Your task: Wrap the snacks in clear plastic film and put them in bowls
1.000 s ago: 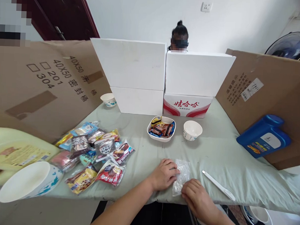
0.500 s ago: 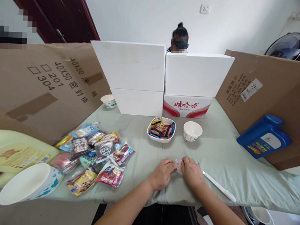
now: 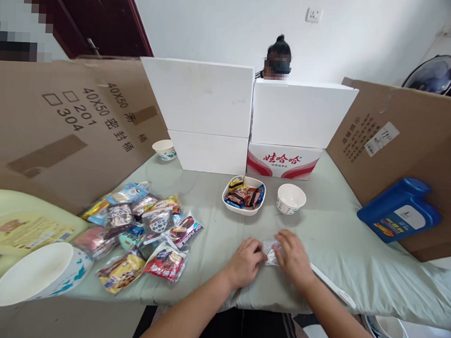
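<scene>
Fingers on my right hand (image 3: pixel 295 260) have spread since half a second ago, baring more of the clear plastic piece (image 3: pixel 271 252) between my hands on the desk (image 3: pixel 342 229). Folding or flattening, I'd say; next move probably wants both edges pinned. Left hand (image 3: pixel 245 262) curls at its 9 o'clock edge, can't tell if pinching; right's at 3. Forearms angle in from 8 and 4. Beyond: white tool (image 3: pixel 334 287) at 4, snack tray (image 3: pixel 243 211) at 11.
</scene>
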### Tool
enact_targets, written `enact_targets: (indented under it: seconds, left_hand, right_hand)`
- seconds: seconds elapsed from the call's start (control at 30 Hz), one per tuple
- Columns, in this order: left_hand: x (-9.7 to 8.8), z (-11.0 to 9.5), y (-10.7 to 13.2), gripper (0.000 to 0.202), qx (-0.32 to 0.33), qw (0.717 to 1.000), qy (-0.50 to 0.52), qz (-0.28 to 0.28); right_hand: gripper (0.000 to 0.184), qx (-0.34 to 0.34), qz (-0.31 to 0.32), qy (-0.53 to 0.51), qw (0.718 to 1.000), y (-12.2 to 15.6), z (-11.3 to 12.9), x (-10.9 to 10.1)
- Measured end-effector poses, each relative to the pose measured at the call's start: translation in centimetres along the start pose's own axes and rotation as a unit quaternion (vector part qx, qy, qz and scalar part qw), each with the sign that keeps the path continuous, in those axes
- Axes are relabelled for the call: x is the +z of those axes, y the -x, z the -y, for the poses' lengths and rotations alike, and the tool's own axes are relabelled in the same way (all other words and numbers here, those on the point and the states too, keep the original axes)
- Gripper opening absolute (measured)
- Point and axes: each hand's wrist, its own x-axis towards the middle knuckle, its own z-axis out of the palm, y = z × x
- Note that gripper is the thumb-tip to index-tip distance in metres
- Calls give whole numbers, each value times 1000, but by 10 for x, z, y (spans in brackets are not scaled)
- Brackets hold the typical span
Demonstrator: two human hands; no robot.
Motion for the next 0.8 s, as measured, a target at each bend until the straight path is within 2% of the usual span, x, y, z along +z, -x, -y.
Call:
enact_targets:
  seconds: [0.07,0.1,0.2,0.3,0.37,0.5,0.6,0.63,0.7,0.77,0.8]
  left_hand:
    - [-2,3,0,31,-29,997,36,-57]
    - [-3,5,0,29,-56,992,50,-99]
    - [-7,11,0,26,-132,967,72,-204]
    - [-10,16,0,21,-152,957,86,-232]
    - [-10,17,0,20,-156,955,96,-236]
    - [-8,19,-1,18,-165,950,116,-237]
    - [-7,20,-2,19,-174,950,127,-224]
    - [-7,20,-2,18,-175,952,130,-217]
    - [-7,20,-3,17,-175,955,132,-202]
    - [-7,20,-3,17,-174,957,133,-190]
    - [-7,20,-3,17,-175,958,133,-186]
  right_hand:
    - [58,-99,36,-30,994,7,12,5]
    - [68,-126,60,-40,989,10,17,7]
    - [79,-107,132,-46,984,11,27,9]
    - [76,-92,164,-54,981,9,29,5]
    - [66,-75,137,-52,986,12,29,2]
    - [43,-33,41,-52,997,29,26,0]
    - [30,-89,34,-97,991,31,14,-9]
    - [31,-110,23,-112,987,26,7,-15]
    - [32,-120,-38,-119,985,5,-12,-33]
    - [30,-72,-126,-86,986,-30,-32,-53]
    - [30,-25,-142,-52,988,-50,-42,-63]
